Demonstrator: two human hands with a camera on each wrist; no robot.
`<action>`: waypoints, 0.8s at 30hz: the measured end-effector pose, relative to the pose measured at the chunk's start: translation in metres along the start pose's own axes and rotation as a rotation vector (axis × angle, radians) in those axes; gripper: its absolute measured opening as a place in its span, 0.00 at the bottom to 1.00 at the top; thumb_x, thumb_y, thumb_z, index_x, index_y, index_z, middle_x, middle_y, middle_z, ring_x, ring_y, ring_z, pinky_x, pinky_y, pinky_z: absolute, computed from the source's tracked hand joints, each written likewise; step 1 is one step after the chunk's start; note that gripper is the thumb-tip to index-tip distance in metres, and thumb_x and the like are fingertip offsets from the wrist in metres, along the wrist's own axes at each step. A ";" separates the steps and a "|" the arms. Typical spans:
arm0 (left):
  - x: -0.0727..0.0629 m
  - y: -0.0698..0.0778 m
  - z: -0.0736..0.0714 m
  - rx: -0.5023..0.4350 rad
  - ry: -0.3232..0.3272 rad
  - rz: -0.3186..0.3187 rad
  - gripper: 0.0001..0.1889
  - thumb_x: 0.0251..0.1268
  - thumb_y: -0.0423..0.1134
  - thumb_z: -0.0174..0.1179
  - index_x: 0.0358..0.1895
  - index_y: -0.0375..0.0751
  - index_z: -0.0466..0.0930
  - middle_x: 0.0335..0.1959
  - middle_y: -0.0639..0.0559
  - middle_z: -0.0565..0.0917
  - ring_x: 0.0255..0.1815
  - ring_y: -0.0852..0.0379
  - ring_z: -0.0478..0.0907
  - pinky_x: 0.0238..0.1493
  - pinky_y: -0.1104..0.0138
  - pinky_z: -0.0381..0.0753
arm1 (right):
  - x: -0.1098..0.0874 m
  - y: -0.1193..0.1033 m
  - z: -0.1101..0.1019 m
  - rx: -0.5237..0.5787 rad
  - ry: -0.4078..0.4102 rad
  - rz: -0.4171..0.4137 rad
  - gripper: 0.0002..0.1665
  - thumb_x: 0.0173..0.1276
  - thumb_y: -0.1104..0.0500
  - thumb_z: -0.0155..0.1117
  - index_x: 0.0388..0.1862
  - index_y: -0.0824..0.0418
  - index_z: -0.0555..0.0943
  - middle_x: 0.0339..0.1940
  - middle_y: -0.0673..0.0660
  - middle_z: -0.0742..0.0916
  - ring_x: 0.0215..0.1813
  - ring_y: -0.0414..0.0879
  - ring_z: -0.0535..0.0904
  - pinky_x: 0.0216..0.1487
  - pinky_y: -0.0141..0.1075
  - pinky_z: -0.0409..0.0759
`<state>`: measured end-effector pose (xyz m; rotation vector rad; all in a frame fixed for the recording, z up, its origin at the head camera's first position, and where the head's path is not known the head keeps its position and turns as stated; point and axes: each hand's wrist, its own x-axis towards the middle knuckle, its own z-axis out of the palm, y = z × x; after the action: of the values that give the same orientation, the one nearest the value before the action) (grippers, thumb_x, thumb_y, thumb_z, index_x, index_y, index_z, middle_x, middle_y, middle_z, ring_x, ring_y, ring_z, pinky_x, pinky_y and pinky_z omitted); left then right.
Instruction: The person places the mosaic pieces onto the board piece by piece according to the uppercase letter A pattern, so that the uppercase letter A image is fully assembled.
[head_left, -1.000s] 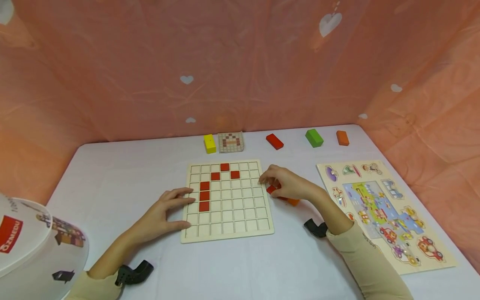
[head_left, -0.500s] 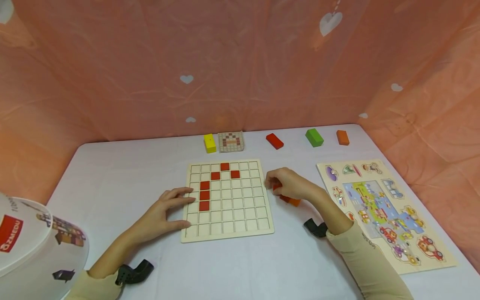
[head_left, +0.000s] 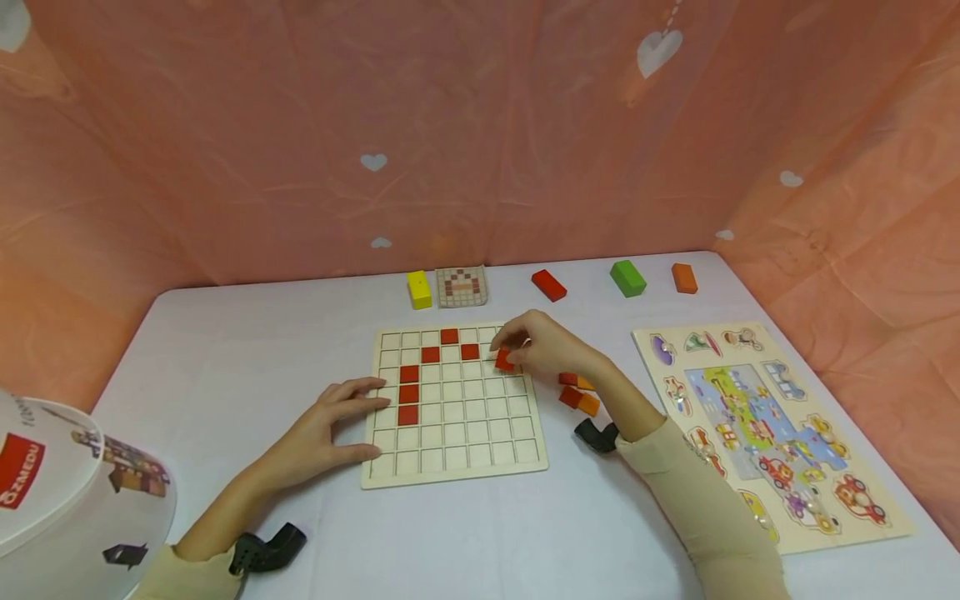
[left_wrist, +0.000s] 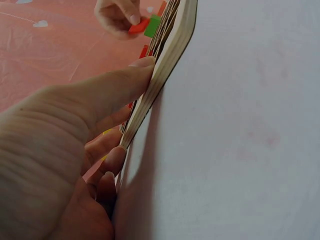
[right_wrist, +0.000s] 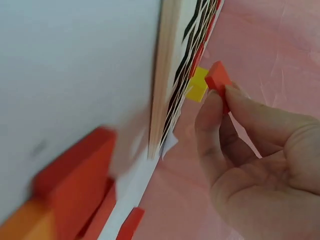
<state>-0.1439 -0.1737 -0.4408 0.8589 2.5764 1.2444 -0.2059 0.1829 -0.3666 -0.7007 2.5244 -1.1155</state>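
Observation:
A wooden grid board (head_left: pixel 480 454) lies on the white table, with several red squares (head_left: pixel 408 394) set in its cells at the upper left and top. My left hand (head_left: pixel 326 429) rests at the board's left edge, fingers spread and touching the rim; the left wrist view shows the thumb (left_wrist: pixel 120 90) on that edge. Over the board's upper right, my right hand (head_left: pixel 551 346) pinches a small red square tile (right_wrist: pixel 218 80) between thumb and fingers. In the right wrist view the tile is held apart from the board.
Red and orange tiles (head_left: pixel 579 402) lie right of the board. Along the back sit a yellow block (head_left: pixel 419 290), a pattern card (head_left: pixel 461 287), and red (head_left: pixel 549 285), green (head_left: pixel 627 278) and orange (head_left: pixel 684 278) blocks. A picture puzzle (head_left: pixel 765 433) lies right; a white bucket (head_left: pixel 82 517) stands left.
My right hand has picked up a red tile from the pile beside the board and moved left with it over the board's upper right. My left hand stays in place.

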 end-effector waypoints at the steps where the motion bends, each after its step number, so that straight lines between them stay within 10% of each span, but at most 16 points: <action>1: 0.000 0.000 0.000 0.000 0.000 0.001 0.33 0.52 0.45 0.77 0.63 0.41 0.79 0.72 0.48 0.67 0.73 0.42 0.57 0.66 0.40 0.60 | 0.005 -0.001 0.001 0.003 -0.013 0.002 0.12 0.63 0.76 0.61 0.42 0.69 0.86 0.39 0.57 0.87 0.41 0.50 0.77 0.47 0.36 0.77; 11: -0.001 0.000 0.000 0.006 0.003 0.011 0.32 0.52 0.45 0.76 0.63 0.40 0.80 0.72 0.48 0.67 0.73 0.42 0.58 0.66 0.40 0.60 | 0.025 -0.005 0.007 -0.028 -0.110 0.007 0.11 0.62 0.77 0.64 0.39 0.70 0.88 0.37 0.57 0.88 0.38 0.46 0.77 0.43 0.33 0.78; 24: 0.000 0.000 0.000 0.038 0.010 0.023 0.33 0.51 0.45 0.77 0.62 0.41 0.80 0.71 0.49 0.68 0.71 0.45 0.60 0.65 0.42 0.62 | 0.024 -0.009 0.014 -0.076 -0.044 0.069 0.12 0.61 0.79 0.62 0.40 0.69 0.85 0.32 0.56 0.85 0.36 0.47 0.77 0.40 0.32 0.77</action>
<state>-0.1438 -0.1743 -0.4408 0.8937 2.6135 1.2132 -0.2169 0.1561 -0.3705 -0.6445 2.5452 -0.9749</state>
